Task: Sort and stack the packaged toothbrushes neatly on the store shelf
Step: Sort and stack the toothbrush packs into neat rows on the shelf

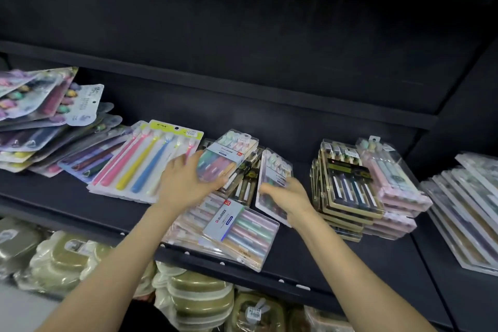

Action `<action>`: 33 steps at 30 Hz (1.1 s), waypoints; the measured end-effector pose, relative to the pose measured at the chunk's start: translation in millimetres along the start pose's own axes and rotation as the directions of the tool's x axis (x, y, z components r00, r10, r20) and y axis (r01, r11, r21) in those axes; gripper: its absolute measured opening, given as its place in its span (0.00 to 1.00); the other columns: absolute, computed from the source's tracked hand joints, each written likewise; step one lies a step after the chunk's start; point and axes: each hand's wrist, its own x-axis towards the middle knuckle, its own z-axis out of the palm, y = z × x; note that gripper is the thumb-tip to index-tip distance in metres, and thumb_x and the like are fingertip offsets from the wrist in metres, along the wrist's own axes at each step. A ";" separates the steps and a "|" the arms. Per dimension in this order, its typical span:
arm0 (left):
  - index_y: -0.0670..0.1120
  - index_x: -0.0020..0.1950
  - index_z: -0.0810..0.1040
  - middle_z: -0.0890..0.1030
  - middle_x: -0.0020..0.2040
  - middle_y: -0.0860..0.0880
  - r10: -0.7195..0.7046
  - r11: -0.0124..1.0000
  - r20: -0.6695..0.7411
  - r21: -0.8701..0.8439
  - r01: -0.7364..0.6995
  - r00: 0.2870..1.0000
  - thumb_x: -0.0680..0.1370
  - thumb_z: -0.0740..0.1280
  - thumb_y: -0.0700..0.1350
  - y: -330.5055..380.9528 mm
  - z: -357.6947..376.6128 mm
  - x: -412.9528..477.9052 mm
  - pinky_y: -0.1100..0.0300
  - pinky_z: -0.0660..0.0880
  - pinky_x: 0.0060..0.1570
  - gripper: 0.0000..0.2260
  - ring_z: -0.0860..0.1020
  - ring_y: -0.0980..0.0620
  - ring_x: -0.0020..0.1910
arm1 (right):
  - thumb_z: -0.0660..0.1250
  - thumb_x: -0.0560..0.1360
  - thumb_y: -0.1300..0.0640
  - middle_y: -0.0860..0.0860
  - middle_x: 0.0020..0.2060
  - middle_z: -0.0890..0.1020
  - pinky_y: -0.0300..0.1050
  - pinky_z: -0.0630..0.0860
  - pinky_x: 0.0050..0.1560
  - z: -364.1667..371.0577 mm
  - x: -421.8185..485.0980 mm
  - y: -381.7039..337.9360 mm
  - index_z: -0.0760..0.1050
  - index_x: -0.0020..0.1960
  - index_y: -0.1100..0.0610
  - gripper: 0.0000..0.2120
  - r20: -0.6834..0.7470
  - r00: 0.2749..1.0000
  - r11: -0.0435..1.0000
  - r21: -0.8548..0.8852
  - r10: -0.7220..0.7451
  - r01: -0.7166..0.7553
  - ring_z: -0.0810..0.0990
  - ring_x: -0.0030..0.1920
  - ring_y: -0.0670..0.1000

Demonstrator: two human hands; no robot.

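Fingers [214, 185] of my left hand [186, 180] were curled round the near end of a clear box of toothbrushes [229, 155], holding it tilted above the shelf [377, 259]. My right hand [292, 201] gripped a second clear box [275, 167] near its lower end, fingers wrapped over it, and that box was tipped up on its long side. Both hung over a jumble of dark packs [244, 186], and a third matching box [234, 234] lay flat at the shelf's front edge. I judged the step in hand to be gathering like boxes together. The next move would call for squaring the two held boxes and laying them flat on the front one, edges aligned, clear of the tidy stack [347, 186] to the right.
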 end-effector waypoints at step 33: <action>0.59 0.65 0.71 0.70 0.52 0.53 0.245 0.800 -0.141 -0.529 -0.282 0.959 0.62 0.74 0.57 223.6 11.4 -88.9 0.65 0.63 0.43 0.32 0.67 0.58 0.49 | 0.73 0.65 0.56 0.37 0.55 0.74 0.42 0.73 0.49 -286.6 -170.9 108.1 0.73 0.54 0.38 0.22 -0.262 0.954 0.988 0.012 -0.143 0.152 0.75 0.54 0.39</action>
